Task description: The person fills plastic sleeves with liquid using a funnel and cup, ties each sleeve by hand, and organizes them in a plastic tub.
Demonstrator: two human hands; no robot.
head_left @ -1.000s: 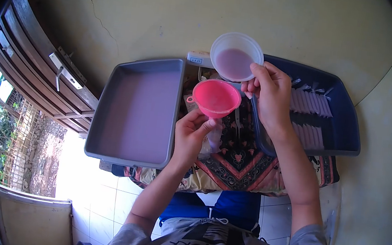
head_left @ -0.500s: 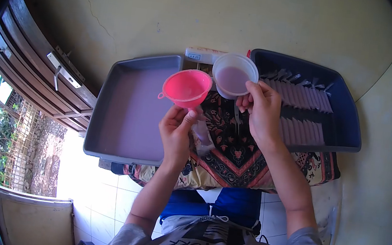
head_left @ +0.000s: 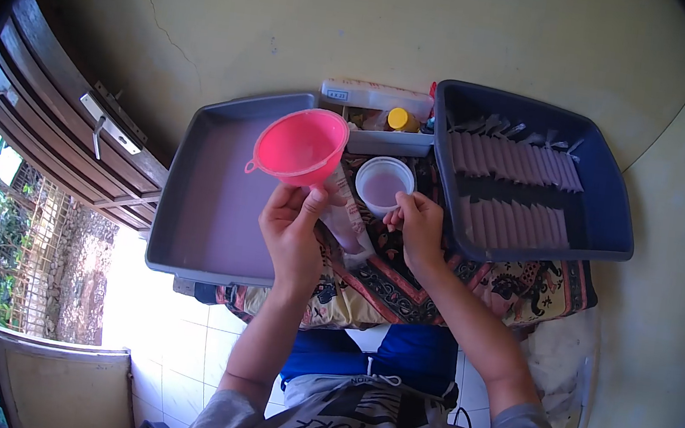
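My left hand (head_left: pixel 296 225) is closed round the neck of a pink funnel (head_left: pixel 300 145), its wide mouth tilted up. From the funnel's spout hangs a clear plastic bag (head_left: pixel 347 230) with pale purple liquid in it; the bag's top is hidden by my fingers. My right hand (head_left: pixel 416 230) grips the side of a white plastic cup (head_left: pixel 385 187), which holds more of the purple liquid. The cup is right of the bag and lower than the funnel. A grey tub (head_left: pixel 157 230) of the same liquid stands on the left, partly behind the funnel.
On the right, a dark tub (head_left: pixel 606 229) holds two rows of filled purple bags (head_left: pixel 528 162). Between the tubs are a grey box (head_left: pixel 389 144), a yellow-lidded container (head_left: pixel 402 119) and a white plastic roll (head_left: pixel 378 96). A patterned cloth (head_left: pixel 401 294) lies beneath. A door (head_left: pixel 73 112) stands at left.
My right hand has lowered the cup from beside the funnel, toward me. The funnel has moved left and slightly up in my left hand, and the bag under it shows more clearly.
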